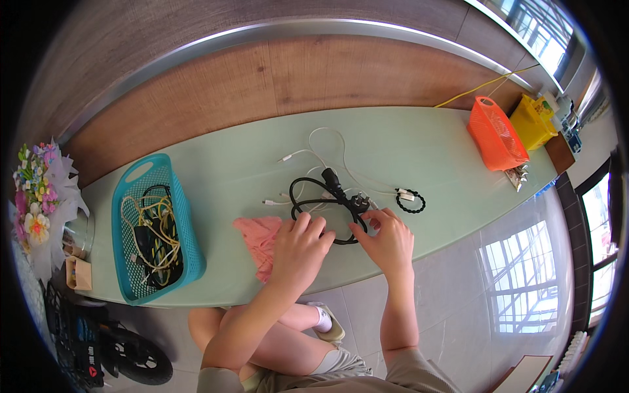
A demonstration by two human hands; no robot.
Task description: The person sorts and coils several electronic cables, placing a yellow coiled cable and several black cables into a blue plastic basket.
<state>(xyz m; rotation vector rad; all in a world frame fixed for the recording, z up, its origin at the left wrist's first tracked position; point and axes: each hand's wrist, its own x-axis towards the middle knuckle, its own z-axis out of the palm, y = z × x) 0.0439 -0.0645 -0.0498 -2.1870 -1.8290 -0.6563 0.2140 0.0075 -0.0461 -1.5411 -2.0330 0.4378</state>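
A black power cable (331,196) with a plug lies looped on the pale green tabletop (406,144). My left hand (300,245) rests on the near side of the loop, fingers spread over it. My right hand (386,236) grips the cable's near end just below the black plug (358,203). Thin white cables (321,147) are tangled under and behind the black one. A small coiled black cable (411,200) lies just right of my right hand. A pink cloth (259,239) sits under my left hand's outer edge.
A teal basket (134,196) with yellow and black cables stands at the left. An orange basket (495,134) and a yellow box (532,121) sit at the far right. A flower bouquet (42,196) is at the left edge. A wooden wall panel runs behind.
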